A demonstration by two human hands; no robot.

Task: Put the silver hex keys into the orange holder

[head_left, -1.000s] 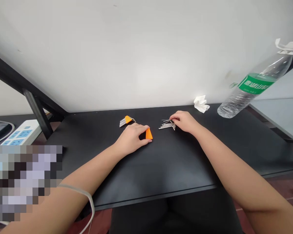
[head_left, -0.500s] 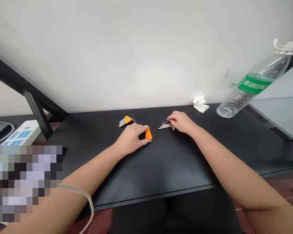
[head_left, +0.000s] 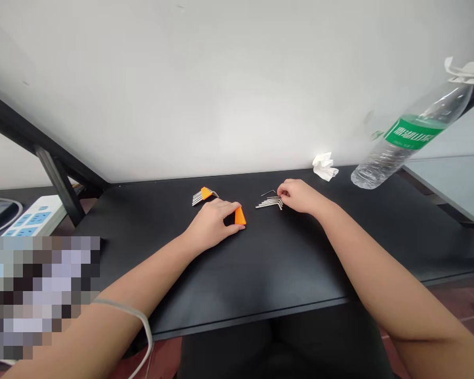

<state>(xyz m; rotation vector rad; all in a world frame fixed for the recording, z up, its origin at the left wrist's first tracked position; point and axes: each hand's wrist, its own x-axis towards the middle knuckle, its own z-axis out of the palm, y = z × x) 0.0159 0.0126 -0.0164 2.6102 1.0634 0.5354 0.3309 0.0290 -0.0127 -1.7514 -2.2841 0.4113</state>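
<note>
My left hand (head_left: 210, 223) grips a small orange hex key holder (head_left: 240, 216) between thumb and fingers, resting on the black table. To the right lie several loose silver hex keys (head_left: 269, 203), side by side with their bent ends toward my right hand (head_left: 298, 196). The fingertips of that hand are pinched together at the bent ends; whether a key is between them is hidden. A second orange holder (head_left: 207, 193), filled with several hex keys, lies just beyond my left hand.
Against the wall sits a crumpled white tissue (head_left: 325, 167). A large plastic bottle (head_left: 403, 134) with a green label stands at the right. On the left are a white power strip (head_left: 35, 218) and a pale cable (head_left: 144, 321) by my left forearm. The table's front edge (head_left: 253, 318) runs before my lap.
My right hand has drawn slightly to the right, uncovering more of the loose hex keys' bent ends. My left hand stays on the orange holder.
</note>
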